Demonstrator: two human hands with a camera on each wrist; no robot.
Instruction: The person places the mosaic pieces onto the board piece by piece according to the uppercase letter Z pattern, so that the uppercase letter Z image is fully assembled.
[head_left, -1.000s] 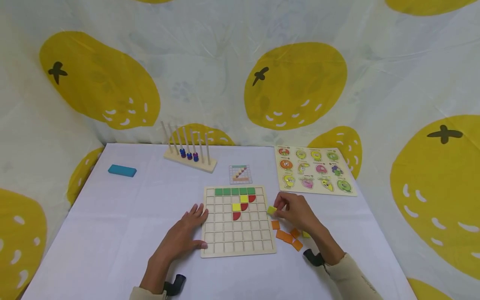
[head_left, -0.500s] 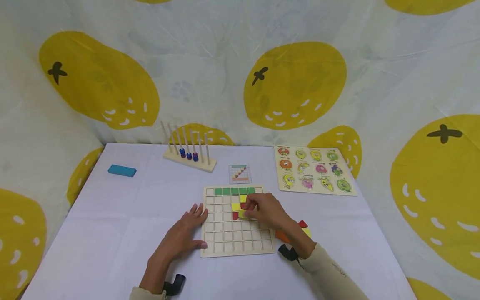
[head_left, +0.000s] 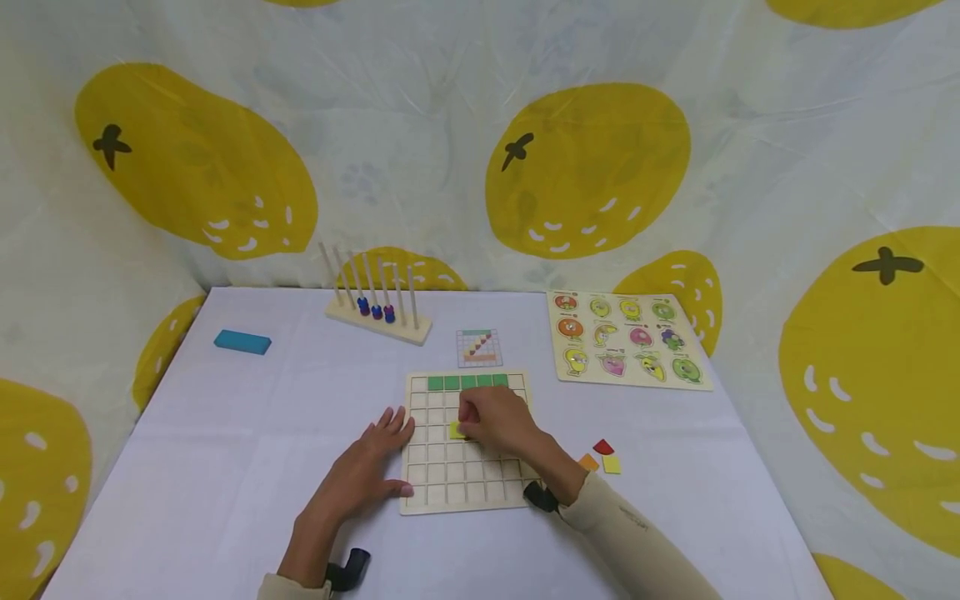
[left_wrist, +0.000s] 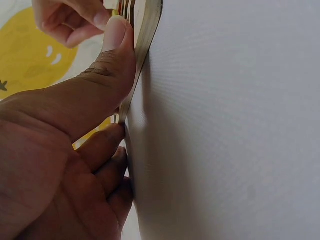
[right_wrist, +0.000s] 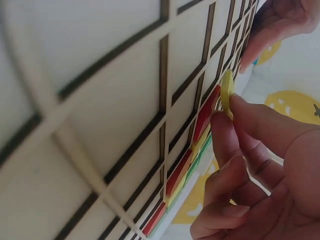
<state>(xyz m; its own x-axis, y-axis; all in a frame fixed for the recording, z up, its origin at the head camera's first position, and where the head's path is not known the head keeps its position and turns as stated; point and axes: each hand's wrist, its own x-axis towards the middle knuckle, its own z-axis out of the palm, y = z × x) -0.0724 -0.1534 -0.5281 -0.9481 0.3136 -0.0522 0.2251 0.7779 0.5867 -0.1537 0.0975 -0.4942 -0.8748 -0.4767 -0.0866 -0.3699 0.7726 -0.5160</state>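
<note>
In the head view a wooden grid board (head_left: 465, 493) lies on the white table, with a row of green square tiles (head_left: 452, 383) along its far side. My right hand (head_left: 501, 423) pinches a yellow square tile (right_wrist: 226, 92) between thumb and fingertips, just over the grid. In the right wrist view the tile stands edge-on beside a red quarter-round piece (right_wrist: 204, 115) set in the board. The right hand hides several set pieces from the head view. My left hand (head_left: 363, 468) rests at the board's left edge, fingers extended and thumb on its rim.
Right of the board lie a red quarter-round piece (head_left: 603, 447), a yellow tile (head_left: 612, 464) and an orange piece (head_left: 588, 462). Behind it stand a small pattern card (head_left: 478, 350), a peg stand with beads (head_left: 382, 327), a fruit puzzle (head_left: 630, 342) and a blue block (head_left: 242, 342).
My right hand has carried the yellow tile leftward from the board's right side, across the red and yellow pieces, to a cell left of them. The left hand has stayed at the board's edge.
</note>
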